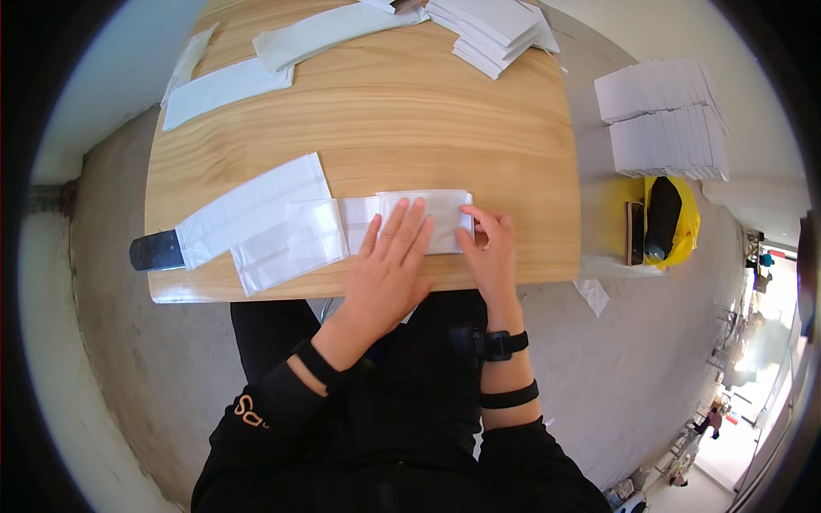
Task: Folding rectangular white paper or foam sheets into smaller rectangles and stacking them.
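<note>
One wooden table [445,128], grey floor [611,368], fingers [398,229] on white packet [447,224]

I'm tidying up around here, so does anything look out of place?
Yes: a crumpled translucent scrap lies beyond the near right corner of the wooden table, apparently on the floor, like dropped litter; and a dark strip pokes out past the table's left edge.

- Worktop [530,154], front edge, right of centre: a packet [449,224].
- Left of it, overlapping sleeves [256,205]; a strip [152,253] juts past the left edge.
- Farther back: long sheets [227,92] left, a pile [494,26] right.
- Beyond the right edge: stacks [658,115] behind a bag [687,224].
</note>
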`<state>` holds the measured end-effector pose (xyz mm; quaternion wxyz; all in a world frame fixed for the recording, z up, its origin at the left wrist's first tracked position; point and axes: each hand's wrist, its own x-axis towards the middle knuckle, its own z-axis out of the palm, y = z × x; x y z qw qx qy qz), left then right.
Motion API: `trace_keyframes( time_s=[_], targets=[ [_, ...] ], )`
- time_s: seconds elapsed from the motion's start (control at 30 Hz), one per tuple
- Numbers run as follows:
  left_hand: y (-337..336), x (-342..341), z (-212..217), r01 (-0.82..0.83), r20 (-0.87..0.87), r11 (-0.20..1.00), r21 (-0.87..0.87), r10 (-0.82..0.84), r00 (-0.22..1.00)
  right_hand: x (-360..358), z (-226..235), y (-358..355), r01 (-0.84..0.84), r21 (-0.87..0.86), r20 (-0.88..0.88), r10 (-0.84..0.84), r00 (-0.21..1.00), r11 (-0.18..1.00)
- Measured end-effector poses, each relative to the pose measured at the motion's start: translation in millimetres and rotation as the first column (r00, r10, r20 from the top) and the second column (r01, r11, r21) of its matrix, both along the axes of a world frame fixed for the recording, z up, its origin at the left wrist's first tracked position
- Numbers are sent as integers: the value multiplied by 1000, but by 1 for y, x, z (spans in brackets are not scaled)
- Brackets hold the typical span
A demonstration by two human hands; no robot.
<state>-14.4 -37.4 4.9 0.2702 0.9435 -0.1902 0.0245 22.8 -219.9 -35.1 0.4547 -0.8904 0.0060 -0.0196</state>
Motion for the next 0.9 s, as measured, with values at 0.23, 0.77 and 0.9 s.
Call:
trace_keyframes(
  time_s=[0.23, 0.77, 0.9],
  targets=[
    [0, 0, -34, -12, -32, 982, 189, 19, 999, 2, -2, -9, -17, 82, -11, 18, 1000, 997],
    [52, -29, -7, -236, 28, 971, -19, 237, 971, -15, -3, -35, 310, 275, -67, -303, 951, 910],
    [134, -60, -15, -650, 134, 760, 7, 643, 754, -39, 24, -28, 350, 414, -170, -306, 937, 840]
  ],
)
